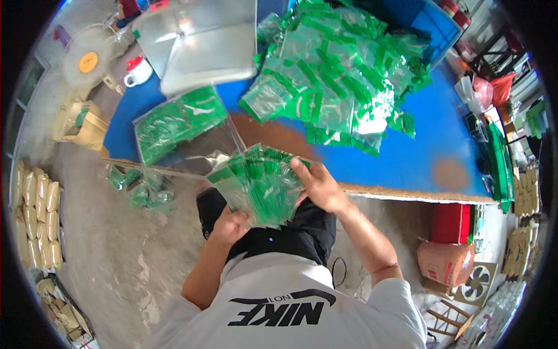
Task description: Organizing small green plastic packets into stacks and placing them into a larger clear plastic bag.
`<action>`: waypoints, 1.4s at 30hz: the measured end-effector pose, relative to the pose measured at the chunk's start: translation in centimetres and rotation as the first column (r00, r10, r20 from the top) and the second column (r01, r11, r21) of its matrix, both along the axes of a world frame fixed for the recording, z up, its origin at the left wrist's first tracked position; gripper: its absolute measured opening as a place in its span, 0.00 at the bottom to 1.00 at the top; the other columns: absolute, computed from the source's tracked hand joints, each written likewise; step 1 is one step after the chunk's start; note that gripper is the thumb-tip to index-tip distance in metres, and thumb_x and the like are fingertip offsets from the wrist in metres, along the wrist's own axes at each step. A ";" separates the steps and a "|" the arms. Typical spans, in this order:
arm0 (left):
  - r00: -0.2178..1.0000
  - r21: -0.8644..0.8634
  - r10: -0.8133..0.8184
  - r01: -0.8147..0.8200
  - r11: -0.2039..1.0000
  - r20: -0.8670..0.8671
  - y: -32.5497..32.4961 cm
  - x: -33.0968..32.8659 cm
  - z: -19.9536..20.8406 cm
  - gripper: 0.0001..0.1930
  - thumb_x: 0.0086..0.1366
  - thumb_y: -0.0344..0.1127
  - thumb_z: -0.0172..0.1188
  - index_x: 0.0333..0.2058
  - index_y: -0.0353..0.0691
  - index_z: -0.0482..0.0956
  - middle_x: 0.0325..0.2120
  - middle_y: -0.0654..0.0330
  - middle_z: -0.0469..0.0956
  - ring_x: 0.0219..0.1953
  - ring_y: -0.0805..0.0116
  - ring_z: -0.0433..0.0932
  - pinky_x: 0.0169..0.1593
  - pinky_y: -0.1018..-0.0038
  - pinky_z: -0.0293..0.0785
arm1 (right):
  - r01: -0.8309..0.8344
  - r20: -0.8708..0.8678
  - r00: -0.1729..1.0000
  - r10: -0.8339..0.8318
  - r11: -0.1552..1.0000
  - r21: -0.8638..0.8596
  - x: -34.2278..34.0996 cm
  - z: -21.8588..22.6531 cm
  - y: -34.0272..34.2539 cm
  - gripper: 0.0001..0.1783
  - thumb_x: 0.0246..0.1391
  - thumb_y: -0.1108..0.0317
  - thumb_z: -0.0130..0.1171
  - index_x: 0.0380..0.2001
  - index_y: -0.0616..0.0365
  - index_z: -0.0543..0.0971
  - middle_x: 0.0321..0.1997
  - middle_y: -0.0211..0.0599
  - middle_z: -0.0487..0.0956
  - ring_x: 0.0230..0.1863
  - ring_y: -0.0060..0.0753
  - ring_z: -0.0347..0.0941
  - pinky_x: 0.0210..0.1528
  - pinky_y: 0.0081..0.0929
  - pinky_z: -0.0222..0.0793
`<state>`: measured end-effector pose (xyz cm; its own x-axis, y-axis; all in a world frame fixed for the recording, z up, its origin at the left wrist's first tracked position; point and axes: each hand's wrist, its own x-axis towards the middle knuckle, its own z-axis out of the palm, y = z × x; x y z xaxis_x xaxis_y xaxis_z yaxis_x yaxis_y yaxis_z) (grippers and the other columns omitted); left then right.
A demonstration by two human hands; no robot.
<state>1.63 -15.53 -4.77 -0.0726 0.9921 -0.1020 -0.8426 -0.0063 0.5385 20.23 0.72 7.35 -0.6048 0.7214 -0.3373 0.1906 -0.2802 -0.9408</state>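
A fanned stack of clear and green plastic bags is held between my two hands, in front of my lap by the table edge. My left hand pinches the stack's lower left corner. At its upper right, my right hand grips the edge with the thumb on top; the other fingers are mostly hidden beneath. Just beyond the stack, a clear plastic bag with green bags inside lies at the table's edge. A large heap of similar green and clear bags covers the far middle of the table.
The blue table has a worn front edge. A grey metal tray and a white mug with a red lid stand at the far left. Loose bags hang or lie below the left edge. A cardboard box sits beyond.
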 end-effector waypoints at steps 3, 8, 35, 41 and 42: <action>0.998 -0.080 -0.016 0.011 0.997 -0.061 -0.4 -0.5 0.1 0.39 0.50 0.34 0.72 0.61 0.33 0.66 0.54 0.54 0.75 0.56 0.55 0.75 0.61 0.57 0.72 | -0.149 0.008 0.989 0.149 0.986 0.073 -4.5 0.5 4.9 0.23 0.70 0.53 0.47 0.51 0.62 0.78 0.37 0.31 0.80 0.33 0.21 0.74 0.29 0.22 0.71; 0.995 -0.065 0.093 -0.094 0.993 -0.020 -0.8 -0.7 1.2 0.38 0.51 0.32 0.70 0.61 0.34 0.66 0.54 0.55 0.74 0.57 0.57 0.74 0.62 0.57 0.72 | -0.366 0.062 0.930 0.361 0.906 0.215 -8.7 0.2 5.0 0.26 0.69 0.51 0.47 0.43 0.67 0.79 0.28 0.35 0.76 0.24 0.25 0.71 0.24 0.27 0.74; 0.998 -0.152 0.022 -0.015 0.988 0.050 -0.8 -1.7 -1.1 0.35 0.54 0.29 0.62 0.62 0.34 0.64 0.56 0.54 0.73 0.59 0.55 0.72 0.66 0.56 0.65 | -0.483 0.486 0.874 0.002 0.114 0.868 1.5 -5.7 2.8 0.32 0.64 0.47 0.50 0.64 0.55 0.69 0.70 0.52 0.64 0.74 0.58 0.51 0.74 0.56 0.44; 0.993 -0.196 0.094 -0.077 0.978 0.078 -0.8 -0.7 -1.1 0.35 0.53 0.28 0.62 0.62 0.34 0.64 0.56 0.54 0.73 0.59 0.55 0.73 0.65 0.56 0.67 | -0.350 0.305 0.936 0.176 0.562 0.749 0.0 -4.4 3.2 0.23 0.65 0.59 0.52 0.57 0.62 0.74 0.61 0.57 0.72 0.62 0.61 0.68 0.65 0.46 0.63; 0.993 -0.195 0.095 -0.079 0.978 0.074 -1.2 -0.8 -1.4 0.35 0.53 0.28 0.62 0.62 0.34 0.64 0.56 0.54 0.73 0.59 0.55 0.73 0.65 0.56 0.67 | -0.241 0.226 0.970 0.084 0.326 0.914 -0.3 -5.2 5.0 0.31 0.62 0.51 0.57 0.60 0.62 0.72 0.65 0.57 0.69 0.65 0.60 0.64 0.67 0.48 0.60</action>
<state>0.80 -16.78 -6.15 -0.1411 0.9439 -0.2985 -0.8851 0.0148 0.4651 19.97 5.70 2.19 -0.7619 0.5021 0.4091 0.2501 0.8107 -0.5293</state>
